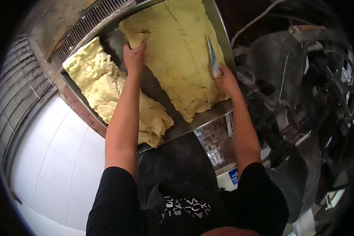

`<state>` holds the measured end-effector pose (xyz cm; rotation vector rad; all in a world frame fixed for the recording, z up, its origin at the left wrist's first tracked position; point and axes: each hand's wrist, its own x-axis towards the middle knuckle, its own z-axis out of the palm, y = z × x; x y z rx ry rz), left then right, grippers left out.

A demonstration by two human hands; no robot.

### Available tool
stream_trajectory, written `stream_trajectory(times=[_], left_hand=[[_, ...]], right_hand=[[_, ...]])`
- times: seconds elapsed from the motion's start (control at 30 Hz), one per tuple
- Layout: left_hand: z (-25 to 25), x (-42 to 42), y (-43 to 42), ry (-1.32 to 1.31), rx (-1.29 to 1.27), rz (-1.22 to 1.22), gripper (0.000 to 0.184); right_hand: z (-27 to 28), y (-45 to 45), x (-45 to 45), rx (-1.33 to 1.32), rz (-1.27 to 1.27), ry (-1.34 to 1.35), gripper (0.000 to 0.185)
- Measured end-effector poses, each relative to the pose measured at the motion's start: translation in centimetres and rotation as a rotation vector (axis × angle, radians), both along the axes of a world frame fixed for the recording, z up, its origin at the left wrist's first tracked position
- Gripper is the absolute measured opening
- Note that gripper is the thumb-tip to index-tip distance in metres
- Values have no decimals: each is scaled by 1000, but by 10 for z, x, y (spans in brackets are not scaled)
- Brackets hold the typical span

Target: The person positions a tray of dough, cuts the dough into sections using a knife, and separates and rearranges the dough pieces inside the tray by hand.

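Observation:
A wide, flat slab of pale yellow dough (173, 59) lies in a metal tray (159, 84), with long cut lines running down its right half. My left hand (134, 59) grips the slab's left edge, thumb and fingers closed on the dough. In my right hand (226, 82) is a knife (212, 55), its blade pointing away from me over the slab's right side; the handle is mostly hidden in the fist. Left of the slab, a rougher, lumpy strip of dough (96, 78) rests in the same tray, partly hidden behind my left forearm.
A slatted grate (96, 19) runs beyond the tray's upper left side. White tiles (55, 145) and a metal lattice (19, 90) are at the left. Dark machinery or clutter (287, 78) crowds the right, close to my right arm.

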<state>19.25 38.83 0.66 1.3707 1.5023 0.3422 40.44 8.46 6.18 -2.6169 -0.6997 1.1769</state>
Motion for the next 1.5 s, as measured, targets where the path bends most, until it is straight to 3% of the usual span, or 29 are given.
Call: stream_trajectory(times=[0.1, 0.2, 0.3, 0.37, 0.5, 0.73, 1.0, 1.07, 1.1, 1.17, 1.23, 1.3, 1.37, 1.4, 1.5], left_hand=[[-32, -1, 16, -18, -11, -25, 56], [-41, 8, 17, 69, 34, -52, 60], [-56, 7, 18, 25, 150, -103, 61], [-46, 7, 14, -95, 235, -112, 60], [-34, 16, 6, -22, 300, -99, 64], [-40, 13, 10, -32, 288, -141, 71], [-62, 5, 15, -32, 247, -197, 81], [-56, 8, 15, 27, 260, -231, 84], [-53, 12, 12, 160, 468, -254, 76], [-12, 41, 7, 432, 889, -283, 59], [13, 78, 13, -31, 1057, -530, 45], [61, 134, 4, -393, 275, -527, 33], [56, 173, 2, -238, 105, -923, 36], [47, 183, 1, -201, 66, -987, 35], [21, 194, -17, -150, 26, -1110, 37]], right_hand=[[49, 33, 0, 75, 105, 89, 41], [84, 91, -12, 390, -305, 458, 42], [53, 118, -6, 333, -357, 608, 48], [47, 136, -7, 394, -164, 393, 52], [24, 150, -3, 456, 222, -57, 58], [58, 156, -21, 229, 226, -99, 56], [26, 209, -5, 106, 330, -132, 59], [18, 202, -1, 201, 308, -76, 57], [15, 198, 2, 250, 297, -51, 57], [52, 193, 0, 224, -43, 281, 57], [55, 184, -1, 244, -249, 499, 54], [25, 168, 2, 319, -327, 596, 51], [16, 174, 4, 114, -181, 491, 47], [12, 176, 2, 11, -108, 440, 46], [-15, 155, -6, 240, -16, 219, 39]])
